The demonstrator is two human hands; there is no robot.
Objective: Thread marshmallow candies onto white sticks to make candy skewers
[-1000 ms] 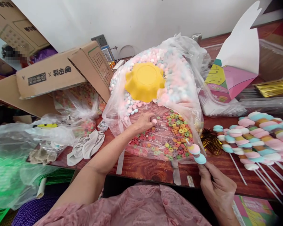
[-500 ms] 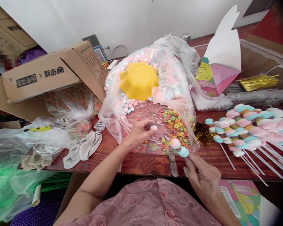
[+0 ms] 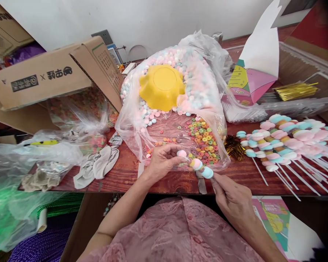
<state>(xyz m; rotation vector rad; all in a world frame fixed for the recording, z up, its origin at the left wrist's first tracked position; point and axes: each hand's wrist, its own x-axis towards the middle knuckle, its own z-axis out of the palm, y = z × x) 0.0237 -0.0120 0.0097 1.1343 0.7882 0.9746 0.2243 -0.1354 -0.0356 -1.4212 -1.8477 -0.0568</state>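
My left hand (image 3: 162, 160) pinches a pink-and-white marshmallow (image 3: 182, 154) between thumb and fingers. It meets the tip of a marshmallow skewer (image 3: 207, 172), whose lower end is gripped by my right hand (image 3: 232, 194). Blue and pink marshmallows and small rings are threaded on that stick, which tilts up to the left. Behind both hands lies a clear plastic bag (image 3: 128, 134) on the table. Colourful cereal rings (image 3: 205, 138) are heaped near its front, and loose marshmallows (image 3: 199, 87) fill its back. An upside-down yellow bowl (image 3: 161, 87) rests on the marshmallows.
Threaded marshmallow skewers (image 3: 284, 140) are piled at right, sticks toward me. Behind them are gold twist ties (image 3: 295, 91) and a printed card (image 3: 258, 87). At left stand a cardboard box (image 3: 49, 76) and a light cloth (image 3: 97, 165). The table edge (image 3: 164, 189) runs before me.
My left hand has brought its marshmallow to the skewer's tip, where before there was a gap. My right hand has shifted slightly left, and the view has tilted a little.
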